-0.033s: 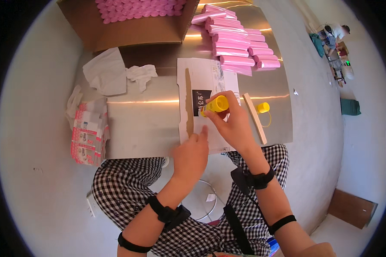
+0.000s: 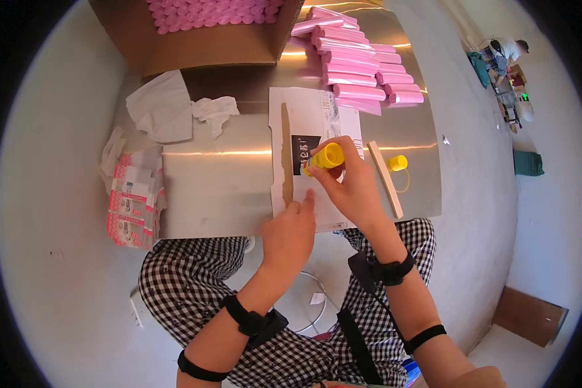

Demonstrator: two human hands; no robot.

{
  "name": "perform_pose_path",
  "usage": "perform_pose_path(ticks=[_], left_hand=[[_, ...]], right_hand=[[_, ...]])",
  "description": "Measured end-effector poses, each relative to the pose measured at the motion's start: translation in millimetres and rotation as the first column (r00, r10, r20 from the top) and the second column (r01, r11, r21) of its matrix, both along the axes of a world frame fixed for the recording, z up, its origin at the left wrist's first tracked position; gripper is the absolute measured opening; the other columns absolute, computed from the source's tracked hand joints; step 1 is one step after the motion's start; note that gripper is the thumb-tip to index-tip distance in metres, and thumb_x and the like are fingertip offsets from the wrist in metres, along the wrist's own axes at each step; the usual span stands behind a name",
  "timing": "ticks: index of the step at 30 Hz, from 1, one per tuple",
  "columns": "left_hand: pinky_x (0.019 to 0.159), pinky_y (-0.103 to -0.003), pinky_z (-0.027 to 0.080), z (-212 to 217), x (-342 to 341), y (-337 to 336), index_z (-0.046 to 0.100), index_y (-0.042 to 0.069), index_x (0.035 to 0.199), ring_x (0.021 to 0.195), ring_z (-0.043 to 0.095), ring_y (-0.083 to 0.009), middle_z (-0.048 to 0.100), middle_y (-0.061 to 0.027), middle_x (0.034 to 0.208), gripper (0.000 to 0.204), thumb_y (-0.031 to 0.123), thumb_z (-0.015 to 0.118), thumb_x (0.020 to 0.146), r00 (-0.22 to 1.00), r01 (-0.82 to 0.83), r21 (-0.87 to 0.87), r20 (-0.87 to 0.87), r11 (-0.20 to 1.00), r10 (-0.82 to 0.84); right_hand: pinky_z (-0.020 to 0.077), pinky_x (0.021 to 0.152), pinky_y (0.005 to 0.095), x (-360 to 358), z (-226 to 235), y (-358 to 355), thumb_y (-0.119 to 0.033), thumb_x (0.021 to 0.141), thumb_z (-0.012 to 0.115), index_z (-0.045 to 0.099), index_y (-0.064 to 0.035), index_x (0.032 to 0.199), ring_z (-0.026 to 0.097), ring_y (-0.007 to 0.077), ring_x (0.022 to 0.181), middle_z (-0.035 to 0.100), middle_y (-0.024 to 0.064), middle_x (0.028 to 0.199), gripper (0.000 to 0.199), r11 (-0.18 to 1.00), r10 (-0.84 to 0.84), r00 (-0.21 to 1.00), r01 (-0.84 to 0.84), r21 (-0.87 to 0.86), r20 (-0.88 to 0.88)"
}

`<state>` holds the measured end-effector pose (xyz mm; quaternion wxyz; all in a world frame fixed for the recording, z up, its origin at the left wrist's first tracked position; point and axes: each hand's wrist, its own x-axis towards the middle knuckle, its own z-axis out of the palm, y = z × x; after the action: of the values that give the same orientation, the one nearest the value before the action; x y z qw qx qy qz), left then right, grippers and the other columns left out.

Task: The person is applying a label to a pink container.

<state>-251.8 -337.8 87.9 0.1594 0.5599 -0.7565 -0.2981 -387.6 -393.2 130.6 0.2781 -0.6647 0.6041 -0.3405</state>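
My right hand [image 2: 352, 187] is wrapped round a yellow bottle [image 2: 330, 156], tilted over a flat white cardboard sheet [image 2: 310, 107]. The sheet bears a black printed block and a bare brown strip along its left side. At the sheet's near end lies my left hand [image 2: 290, 236], its index finger stretched forward and the thumb apart from it. Nothing shows in that hand, though its other fingers are partly hidden. Right of the sheet are a wooden stick [image 2: 385, 180] and a yellow cap [image 2: 398, 162] with a thin yellow loop.
Pink rolls [image 2: 352, 68] are piled at the far right of the metal table [image 2: 213, 194]. An open cardboard box [image 2: 207, 55] full of pink rolls stands far left. White cloths [image 2: 161, 107] and a stack of pink-and-white printed packaging [image 2: 132, 207] lie left. Another person [image 2: 507, 52] is in the distance.
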Motion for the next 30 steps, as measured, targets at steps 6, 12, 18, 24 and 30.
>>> perform_pose_path(ticks=[6,12,18,24,30], left_hand=[[0.061,-0.040,0.051,-2,2,0,0.054,0.008,0.125,0.070,0.062,-0.0299,0.061,-0.0096,0.085,0.040,0.016,0.058,0.086,0.998,-0.008,-0.030,-0.063,1.000,0.007],[0.061,-0.041,0.051,-3,0,0,0.054,0.008,0.125,0.070,0.062,-0.0298,0.061,-0.0099,0.084,0.040,0.016,0.059,0.085,0.999,-0.001,-0.004,-0.040,1.000,0.001],[0.061,-0.041,0.051,-4,1,1,0.056,0.009,0.124,0.068,0.062,-0.0305,0.061,-0.0096,0.083,0.039,0.017,0.059,0.085,0.997,-0.025,-0.031,-0.073,0.999,0.023],[0.057,-0.034,0.052,-2,2,1,0.056,0.005,0.124,0.066,0.063,-0.0235,0.058,-0.0062,0.076,0.043,0.010,0.057,0.082,0.999,0.002,-0.110,-0.040,0.994,-0.006],[0.062,-0.041,0.051,-5,-3,-1,0.055,0.009,0.125,0.069,0.062,-0.0305,0.062,-0.0102,0.084,0.041,0.016,0.060,0.084,0.997,-0.015,-0.035,-0.076,0.999,0.012]], right_hand=[[0.0481,0.056,0.0321,6,-5,-5,-0.016,0.082,0.071,0.047,-0.0054,0.104,0.063,0.0256,0.065,0.062,0.0121,0.075,0.034,0.996,0.015,0.996,-0.022,-0.082,-0.083],[0.0494,0.058,0.0331,5,1,0,-0.015,0.081,0.071,0.047,-0.0060,0.104,0.064,0.0265,0.067,0.063,0.0126,0.079,0.034,0.999,0.039,0.989,-0.038,0.011,-0.141],[0.0492,0.058,0.0324,-1,-7,-4,-0.015,0.082,0.070,0.047,-0.0046,0.105,0.064,0.0257,0.065,0.064,0.0127,0.079,0.035,0.998,-0.017,0.991,0.008,-0.070,-0.132],[0.0486,0.057,0.0309,-31,-5,1,-0.012,0.082,0.070,0.046,-0.0016,0.103,0.061,0.0238,0.061,0.064,0.0137,0.076,0.033,0.980,-0.177,0.974,0.161,-0.119,-0.144],[0.0486,0.057,0.0319,-5,-2,6,-0.012,0.083,0.069,0.046,-0.0032,0.104,0.063,0.0257,0.065,0.061,0.0138,0.074,0.032,0.982,-0.150,0.974,0.127,-0.139,-0.169]])
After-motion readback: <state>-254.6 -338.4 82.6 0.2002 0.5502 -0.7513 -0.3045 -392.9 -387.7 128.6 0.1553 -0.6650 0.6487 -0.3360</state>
